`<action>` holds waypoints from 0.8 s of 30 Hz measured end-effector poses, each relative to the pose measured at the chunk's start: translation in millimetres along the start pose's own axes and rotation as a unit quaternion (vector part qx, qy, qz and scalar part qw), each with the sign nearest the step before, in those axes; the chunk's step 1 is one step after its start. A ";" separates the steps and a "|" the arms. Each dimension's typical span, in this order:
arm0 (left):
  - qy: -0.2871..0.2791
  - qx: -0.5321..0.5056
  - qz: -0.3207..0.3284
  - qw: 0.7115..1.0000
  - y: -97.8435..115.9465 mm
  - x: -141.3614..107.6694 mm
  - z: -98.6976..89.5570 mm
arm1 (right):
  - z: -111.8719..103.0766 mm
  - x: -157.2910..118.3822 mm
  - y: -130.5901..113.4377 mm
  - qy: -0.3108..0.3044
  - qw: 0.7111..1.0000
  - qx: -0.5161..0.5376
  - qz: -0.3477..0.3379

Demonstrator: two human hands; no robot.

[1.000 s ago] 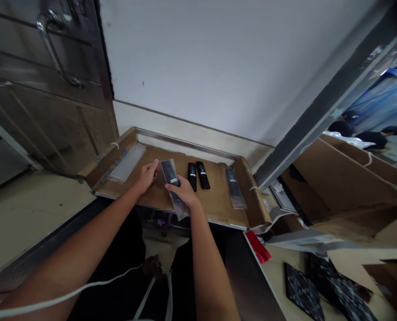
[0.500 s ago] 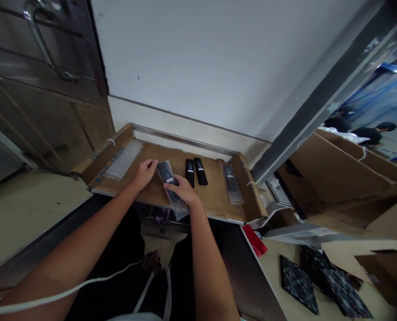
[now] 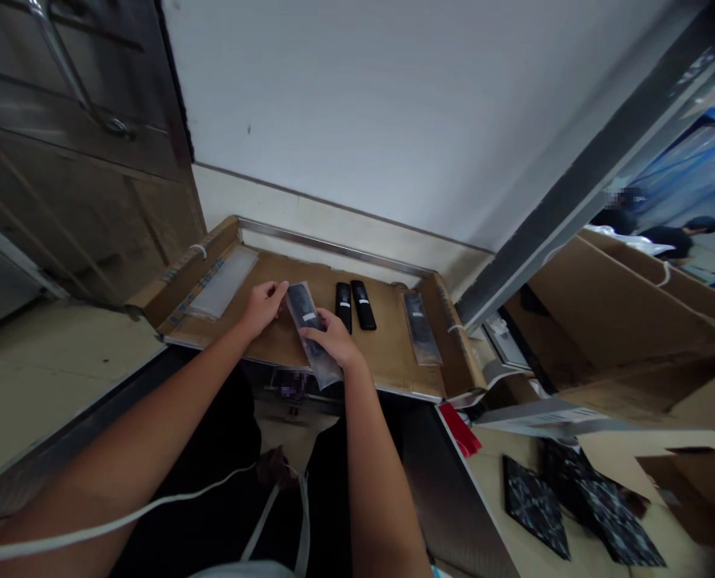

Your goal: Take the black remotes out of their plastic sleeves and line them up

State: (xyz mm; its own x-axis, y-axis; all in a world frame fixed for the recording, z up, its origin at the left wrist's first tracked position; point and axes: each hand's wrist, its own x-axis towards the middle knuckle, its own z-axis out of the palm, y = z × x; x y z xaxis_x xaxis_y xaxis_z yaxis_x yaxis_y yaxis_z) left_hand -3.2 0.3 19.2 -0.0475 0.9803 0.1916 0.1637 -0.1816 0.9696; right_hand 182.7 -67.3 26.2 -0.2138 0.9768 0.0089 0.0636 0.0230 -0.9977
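My right hand (image 3: 337, 339) grips a black remote control (image 3: 300, 302) inside a clear plastic bag, thumb across its front; the bag's lower end (image 3: 327, 372) hangs past the tray's front edge. At the bag's upper left corner, the fingers of my left hand (image 3: 264, 308) are pinched together on the plastic. Just right of the held bag, two bare black remotes, a nearer one (image 3: 343, 302) and a farther one (image 3: 363, 305), lie side by side on the cardboard. Another bagged remote (image 3: 421, 327) rests by the right wall. Flat clear bags (image 3: 225, 282) are piled at the left.
A cardboard-lined tray (image 3: 387, 353) with raised sides stands against a white wall panel (image 3: 333, 120). A metal door handle (image 3: 74, 72) is at upper left. Large cardboard boxes (image 3: 610, 321) and dark patterned pieces (image 3: 534, 506) are at right, with people beyond. A white cord (image 3: 152, 510) crosses my left arm.
Both hands and the bagged remote have shifted very slightly up and to the right. The grip looks the same, and the other remotes have stayed in place on the cardboard.
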 end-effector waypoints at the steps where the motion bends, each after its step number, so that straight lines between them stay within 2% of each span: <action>1: -0.001 0.001 -0.004 1.000 0.0 -0.1 -0.1 | 0.2 0.1 0.7 0.000 1.000 0.001 0.001; 7: 0.038 -0.084 -0.026 0.995 -3.1 1.5 -0.8 | 1.9 0.2 3.0 0.008 1.000 -0.012 -0.004; 13: 0.017 -0.042 -0.013 0.999 -4.7 2.4 -0.6 | 2.2 -0.8 2.4 -0.001 1.000 -0.031 0.006; 24: 0.021 -0.061 -0.020 0.998 -4.8 0.9 -0.7 | 1.4 -1.0 3.0 -0.004 1.000 -0.002 -0.004</action>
State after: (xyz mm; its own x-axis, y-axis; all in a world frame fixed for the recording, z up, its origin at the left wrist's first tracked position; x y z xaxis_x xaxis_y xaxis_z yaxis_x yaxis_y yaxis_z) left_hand -4.8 2.0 14.9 -0.0931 0.9832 0.1569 0.0400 -0.1537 0.9873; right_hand 181.7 -68.5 23.1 -0.2220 0.9749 0.0155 0.0661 0.0309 -0.9973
